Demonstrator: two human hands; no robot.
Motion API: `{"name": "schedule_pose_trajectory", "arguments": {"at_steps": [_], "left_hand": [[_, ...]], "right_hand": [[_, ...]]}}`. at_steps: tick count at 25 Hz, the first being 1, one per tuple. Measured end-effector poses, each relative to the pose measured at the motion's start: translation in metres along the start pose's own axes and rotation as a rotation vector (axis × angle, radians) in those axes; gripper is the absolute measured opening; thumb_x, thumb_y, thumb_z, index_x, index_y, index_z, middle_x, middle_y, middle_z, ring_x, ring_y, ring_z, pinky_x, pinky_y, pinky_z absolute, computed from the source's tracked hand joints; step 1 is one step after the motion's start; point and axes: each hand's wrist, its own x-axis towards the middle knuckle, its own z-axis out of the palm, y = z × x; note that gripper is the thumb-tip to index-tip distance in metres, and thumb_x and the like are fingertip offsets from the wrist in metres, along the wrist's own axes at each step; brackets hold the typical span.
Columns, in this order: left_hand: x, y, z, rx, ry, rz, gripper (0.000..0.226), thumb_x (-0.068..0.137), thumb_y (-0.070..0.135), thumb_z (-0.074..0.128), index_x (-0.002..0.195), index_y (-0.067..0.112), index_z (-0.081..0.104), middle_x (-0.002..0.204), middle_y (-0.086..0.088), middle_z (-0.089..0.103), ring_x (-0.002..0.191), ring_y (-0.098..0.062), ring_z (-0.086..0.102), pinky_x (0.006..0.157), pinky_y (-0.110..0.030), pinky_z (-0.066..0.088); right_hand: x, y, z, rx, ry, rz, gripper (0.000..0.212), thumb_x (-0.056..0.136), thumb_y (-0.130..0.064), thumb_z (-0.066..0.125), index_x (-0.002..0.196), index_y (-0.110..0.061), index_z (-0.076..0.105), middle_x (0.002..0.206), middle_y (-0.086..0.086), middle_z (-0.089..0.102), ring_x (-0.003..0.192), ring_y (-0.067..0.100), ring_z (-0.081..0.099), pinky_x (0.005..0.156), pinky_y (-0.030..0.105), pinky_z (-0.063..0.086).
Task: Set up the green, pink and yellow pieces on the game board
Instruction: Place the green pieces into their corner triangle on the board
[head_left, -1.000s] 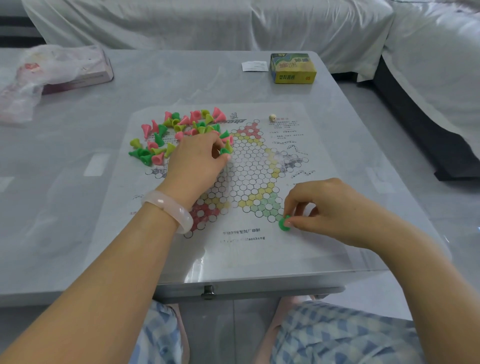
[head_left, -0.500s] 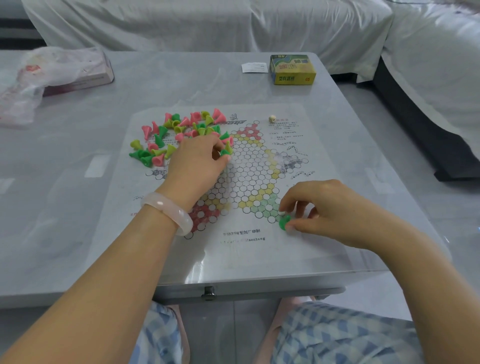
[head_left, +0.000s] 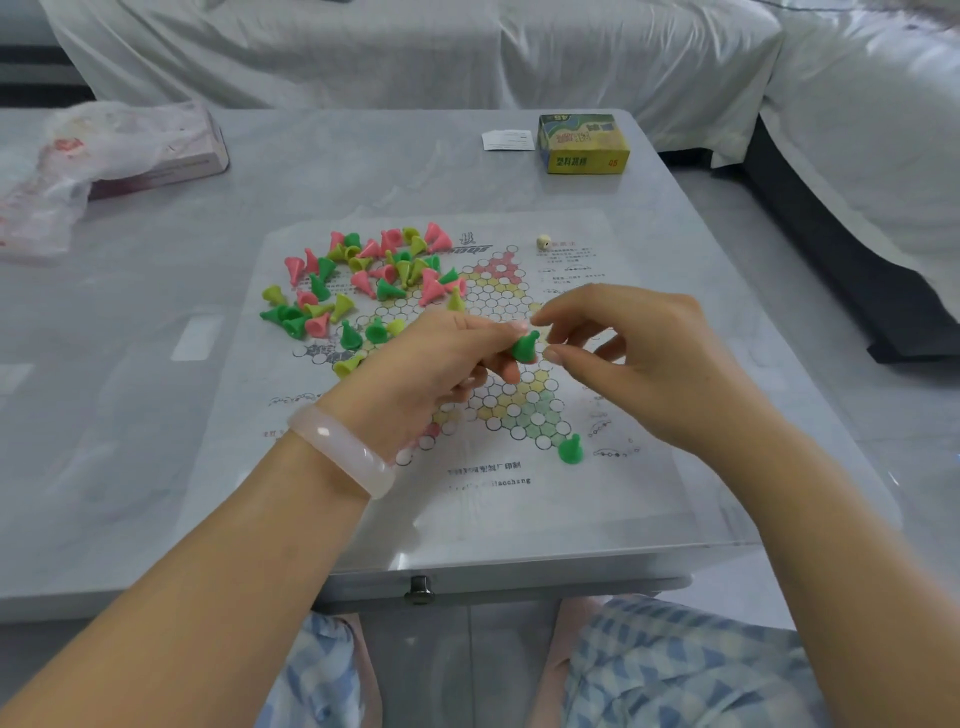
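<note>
One game board (head_left: 498, 483), a printed sheet with a hexagonal grid of circles, is laid flat on a grey table (head_left: 130, 415). One green piece (head_left: 570, 450) is stood upright at the board's 5 o'clock corner, on the tip of the green zone. A second green piece (head_left: 524, 347) is held tilted above the centre of the grid, pinched between the thumb and fingers of the left hand (head_left: 441, 364). The right hand (head_left: 639, 358) is raised just beside it at 3 o'clock, thumb and forefinger curved and narrowly parted, almost touching the piece; nothing is held in it. One loose pile of pieces (head_left: 363, 280) is spread over the board's 10 to 12 o'clock area, most lying on their sides: roughly a dozen pink, a dozen green and a dozen yellow are counted, though the overlap prevents an exact tally. One yellow piece (head_left: 347, 366) is lain apart at the pile's 6 o'clock edge. One small pale die (head_left: 543, 242) is placed on the sheet at 1 o'clock. One yellow-green box (head_left: 583, 143) and one white paper slip (head_left: 508, 140) are set side by side at the table's far edge at 12 o'clock. One plastic bag (head_left: 78, 156) over a pink box is noted at 10 o'clock. One pale bangle (head_left: 340, 451) is worn on the left wrist.
</note>
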Motion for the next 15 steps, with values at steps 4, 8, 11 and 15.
{"name": "schedule_pose_trajectory", "arguments": {"at_steps": [4,8,11,15], "left_hand": [[-0.007,0.0,0.001,-0.049,-0.095,0.007,0.038,0.09,0.023,0.05,0.055,0.02,0.065,0.05,0.006,0.058,0.041,-0.005,0.031,0.036,-0.012,0.024],[-0.014,-0.001,-0.002,0.001,-0.104,0.019,0.043,0.091,0.023,0.049,0.051,0.022,0.067,0.052,0.007,0.058,0.044,-0.005,0.035,0.04,-0.014,0.028],[-0.015,-0.002,-0.017,0.32,0.17,0.085,0.023,0.09,0.031,0.051,0.08,0.024,0.07,0.069,0.01,0.058,0.056,-0.006,0.043,0.057,-0.022,0.04],[-0.007,-0.016,-0.061,0.792,0.64,0.189,0.019,0.087,0.023,0.056,0.102,0.016,0.066,0.075,0.003,0.053,0.075,-0.017,0.047,0.07,-0.028,0.036]], "right_hand": [[0.001,-0.001,0.003,0.045,-0.024,-0.015,0.01,0.08,-0.015,0.066,0.089,-0.017,0.068,0.08,-0.006,0.067,0.08,0.006,0.059,0.07,0.023,0.05],[-0.001,-0.004,0.006,0.042,-0.054,-0.062,0.008,0.08,-0.015,0.066,0.087,-0.019,0.067,0.079,-0.007,0.066,0.079,0.005,0.058,0.069,0.023,0.05],[-0.001,0.0,0.006,0.048,-0.041,-0.014,0.007,0.081,-0.016,0.065,0.087,-0.018,0.066,0.082,-0.005,0.067,0.079,0.005,0.058,0.071,0.022,0.05],[-0.005,0.013,0.002,0.026,-0.046,0.087,0.01,0.082,-0.012,0.063,0.088,-0.019,0.066,0.082,-0.009,0.066,0.084,-0.001,0.057,0.076,0.015,0.048]]}}
